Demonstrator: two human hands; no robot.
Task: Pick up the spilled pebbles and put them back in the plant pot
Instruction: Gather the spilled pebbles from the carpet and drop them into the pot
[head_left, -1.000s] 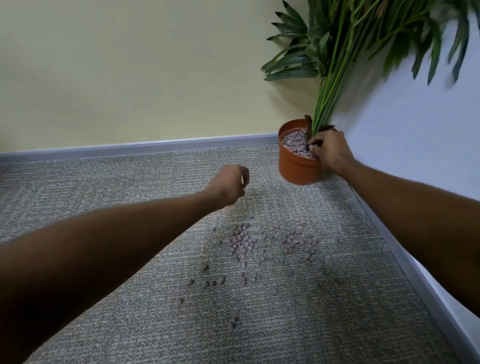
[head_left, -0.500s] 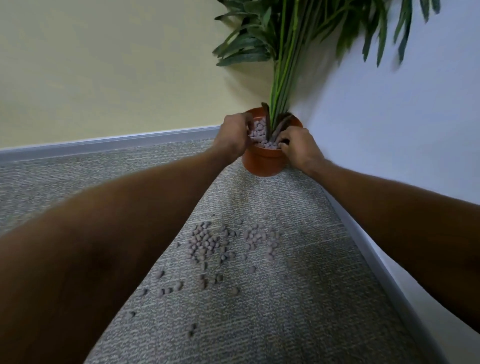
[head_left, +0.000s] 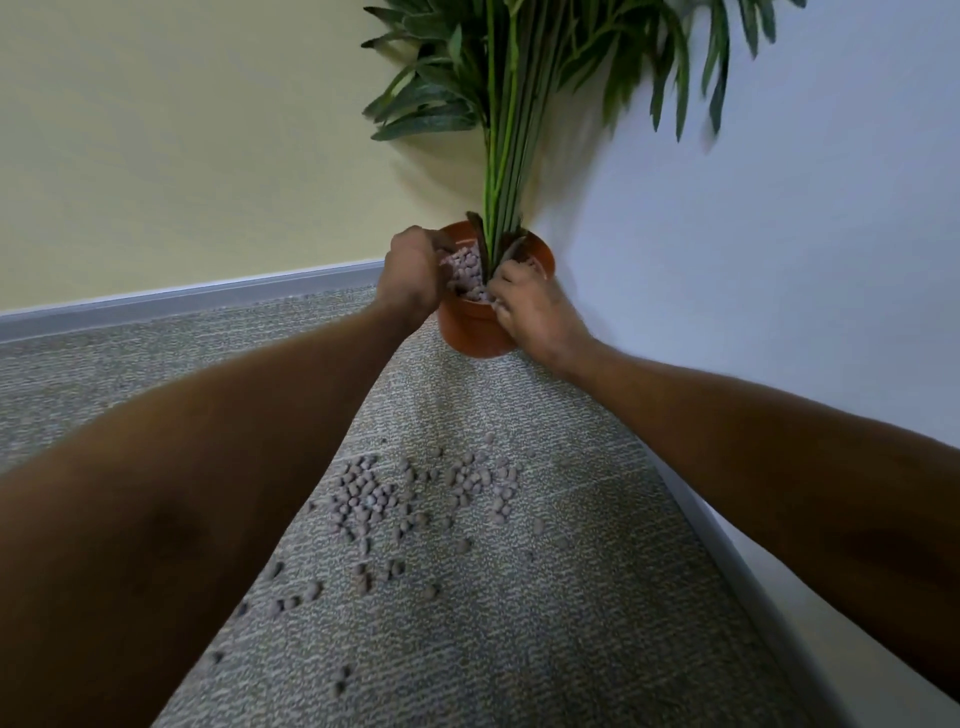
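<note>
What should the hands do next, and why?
Probably lower the left hand to the heap of pebbles on the carpet and scoop up a handful. Both hands are up at the plant pot, the right hand at its near rim, while lots of pebbles lie scattered on the carpet in front of it.

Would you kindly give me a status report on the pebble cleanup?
Left hand and right hand at plant pot rim, grips unclear. Many spilled pebbles on carpet. Nothing in the way.

Left hand (head_left: 415, 275) and right hand (head_left: 530, 306) meet over an orange plant pot (head_left: 472, 335); spilled pebbles (head_left: 415, 499) dot grey carpet (head_left: 545, 649).
</note>
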